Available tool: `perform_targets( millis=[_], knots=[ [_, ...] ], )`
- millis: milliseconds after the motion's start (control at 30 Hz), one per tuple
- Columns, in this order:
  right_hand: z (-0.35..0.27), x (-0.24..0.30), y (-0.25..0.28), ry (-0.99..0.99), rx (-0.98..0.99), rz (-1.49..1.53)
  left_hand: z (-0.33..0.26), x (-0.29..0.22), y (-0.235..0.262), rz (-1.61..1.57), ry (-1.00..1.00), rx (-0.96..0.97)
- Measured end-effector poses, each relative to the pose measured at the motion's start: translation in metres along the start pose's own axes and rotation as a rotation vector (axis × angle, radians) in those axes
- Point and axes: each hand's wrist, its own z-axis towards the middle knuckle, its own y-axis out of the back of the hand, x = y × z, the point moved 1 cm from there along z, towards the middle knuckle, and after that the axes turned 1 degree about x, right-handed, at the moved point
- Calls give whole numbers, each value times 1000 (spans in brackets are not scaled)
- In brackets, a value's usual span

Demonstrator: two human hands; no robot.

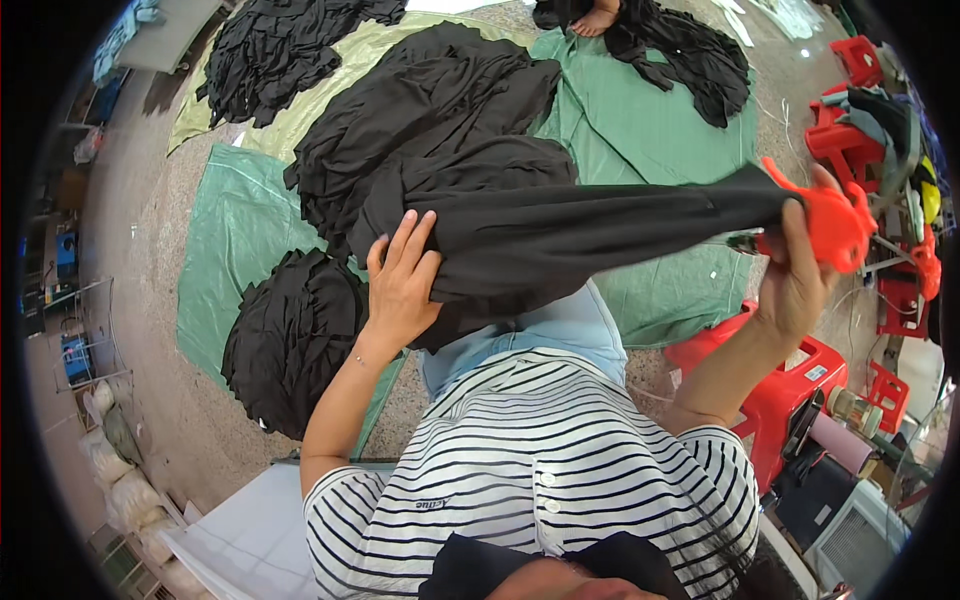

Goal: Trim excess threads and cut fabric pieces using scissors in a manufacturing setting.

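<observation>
A long, tapering black cloth piece (560, 240) stretches across in front of me, its narrow end to the right. My left hand (402, 290) is on its wide left end, fingers over the fabric; part of the grip is hidden. Out at the right, my right hand (800, 270) is closed around the narrow end. A bright red plastic thing (838, 225) with a curved arm is in the same hand, its kind unclear behind my fingers. Just behind the cloth rises a large heap of black cloth (420, 100).
Green sheeting (640, 130) covers the floor under the heaps. Another black heap (290, 340) lies at my left, and one more (270, 50) far left. Close at my right stands a red plastic stool (760, 400). A person's bare foot (596, 20) shows at the far edge.
</observation>
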Motion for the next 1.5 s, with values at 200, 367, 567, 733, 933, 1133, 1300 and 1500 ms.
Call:
perform_targets(
  millis=[200,367,567,733,933,1133,1300,1500],
  knots=[
    [28,-3,-20,25,95,-57,11,42,60,-338,270,-446],
    [70,-22,-65,-8,210,58,37,63,168,196,52,-1009],
    [69,-17,-84,76,174,115,-9,10,206,537,-251,-1138],
    [31,-98,3,-248,130,-306,-70,-30,58,124,-137,-245],
    [-74,-202,90,-511,389,-954,-99,-26,-8,-351,104,937],
    [-87,-146,53,-171,507,-1131,18,0,9,-532,36,-103],
    [-86,-86,-7,-105,641,-989,84,-64,-52,-129,-115,-194],
    [-79,-55,-30,-104,844,-1268,82,-93,-92,96,-163,-73]
  ],
)
